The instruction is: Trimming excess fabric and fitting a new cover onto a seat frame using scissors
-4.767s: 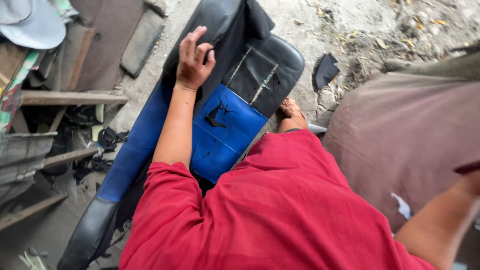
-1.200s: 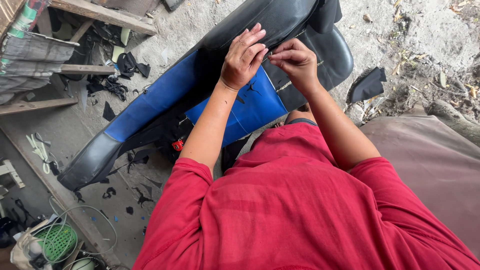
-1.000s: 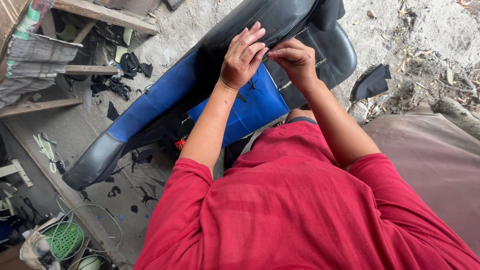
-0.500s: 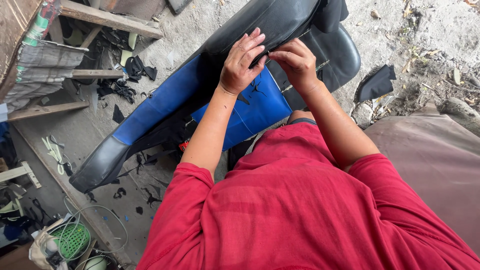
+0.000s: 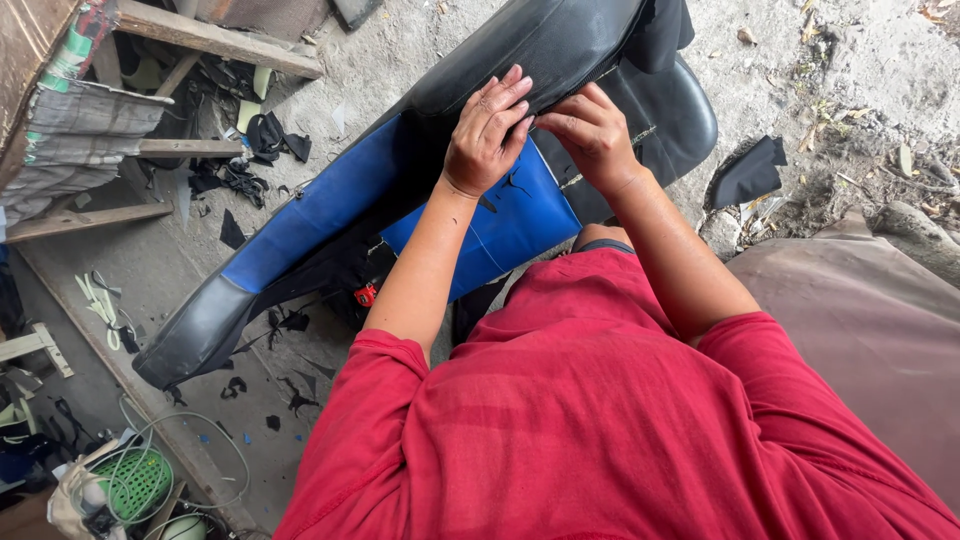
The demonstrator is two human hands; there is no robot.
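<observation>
A long motorcycle seat (image 5: pixel 300 215) in black and blue lies slanted across the dirt floor in front of my red shirt. My left hand (image 5: pixel 485 135) rests on its black cover (image 5: pixel 540 45), fingers pressed together over the fold. Touching it on the right, my right hand (image 5: pixel 590 135) pinches the cover's edge at the seam above a blue panel (image 5: pixel 525 215). The fingertips of both hands meet at the same spot on the cover.
A black scrap (image 5: pixel 750 170) lies on the dirt to the right. Wooden rails (image 5: pixel 215 35) and dark cuttings (image 5: pixel 260 140) sit at upper left. A green basket (image 5: pixel 135 485) with cord is at lower left, a brown cloth (image 5: pixel 870 330) at right.
Early on only my left hand was on the cover, with the right low by the blue panel. Both hands now meet at the seam and have barely moved lately.
</observation>
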